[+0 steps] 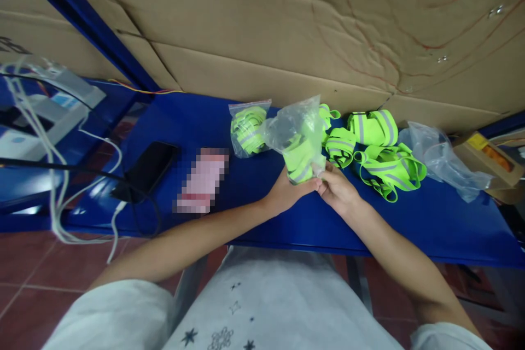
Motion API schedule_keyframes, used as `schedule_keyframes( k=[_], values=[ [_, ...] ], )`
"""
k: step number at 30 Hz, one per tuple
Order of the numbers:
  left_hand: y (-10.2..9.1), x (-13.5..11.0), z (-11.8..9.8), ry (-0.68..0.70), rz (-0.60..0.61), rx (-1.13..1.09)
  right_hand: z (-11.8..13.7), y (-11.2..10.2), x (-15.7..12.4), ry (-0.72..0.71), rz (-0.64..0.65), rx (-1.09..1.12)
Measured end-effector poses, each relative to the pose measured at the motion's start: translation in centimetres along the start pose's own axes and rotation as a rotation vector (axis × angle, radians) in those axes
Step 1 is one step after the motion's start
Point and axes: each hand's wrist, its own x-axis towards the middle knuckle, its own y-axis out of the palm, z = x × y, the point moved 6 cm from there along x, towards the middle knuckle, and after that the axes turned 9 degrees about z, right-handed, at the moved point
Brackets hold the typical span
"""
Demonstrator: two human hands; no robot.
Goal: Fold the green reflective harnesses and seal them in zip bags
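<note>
Both hands meet over the middle of the blue table (410,224). My left hand (287,192) and my right hand (337,188) pinch the lower end of a clear plastic bag (296,134) that holds a rolled neon-green reflective band. The bag stands tilted up and away from me. Behind it lies a sealed zip bag (247,128) with another green band inside. To the right of my hands lie several loose neon-green reflective bands (379,156).
An empty clear bag (443,161) lies at the right, beside a small cardboard box (490,164). A black phone (147,169) and a pink blurred card (202,179) lie at the left, with white cables (49,147). Cardboard sheets (287,27) wall off the back.
</note>
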Motion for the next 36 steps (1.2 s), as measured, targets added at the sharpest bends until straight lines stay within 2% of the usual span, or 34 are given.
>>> schedule_keyframes(
  k=[2, 4, 8, 11, 14, 18, 21, 24, 26, 28, 30, 33, 36],
  values=[
    [0.3, 0.0, 0.0, 0.002, -0.012, -0.013, 0.1, 0.1, -0.3, -0.023, -0.042, 0.025],
    [0.1, 0.1, 0.1, -0.034, -0.028, -0.064, 0.2, 0.7, -0.7, -0.033, -0.024, 0.051],
    [-1.1, 0.4, -0.3, -0.079, -0.062, -0.193, 0.4, 2.3, -1.2, -0.038, 0.144, 0.091],
    [-2.0, 0.5, -1.2, -0.069, -0.096, -0.305, 0.5, 2.6, -1.1, -0.081, 0.219, 0.006],
    [-2.0, 0.4, -1.8, -0.098, -0.078, -0.394, 1.1, 1.3, -0.7, -0.229, 0.129, -0.251],
    [-0.5, -0.2, -1.5, -0.144, 0.06, -0.46, 2.0, 0.0, -0.9, -0.479, -0.009, -0.541],
    [0.7, -0.8, -0.3, -0.194, 0.09, -0.454, 1.9, 0.1, -1.0, -0.519, -0.037, -0.651],
    [1.7, -1.5, 1.2, -0.274, 0.102, -0.427, 2.1, 0.4, -1.3, -0.554, -0.129, -0.702],
    [2.0, -1.6, 1.6, -0.305, 0.118, -0.444, 2.3, 0.6, -1.4, -0.567, -0.173, -0.724],
    [1.9, -1.6, 1.5, -0.321, 0.144, -0.472, 2.5, 0.8, -1.4, -0.564, -0.147, -0.73],
    [1.3, -1.5, 1.2, -0.339, 0.16, -0.483, 2.4, 0.9, -1.3, -0.515, -0.059, -0.7],
    [0.1, -1.2, 0.9, -0.363, 0.164, -0.474, 1.9, 0.7, -0.9, -0.369, 0.083, -0.635],
    [0.0, -1.2, 1.0, -0.391, 0.204, -0.446, 2.2, -0.1, -0.9, -0.357, 0.028, -0.672]
  ],
)
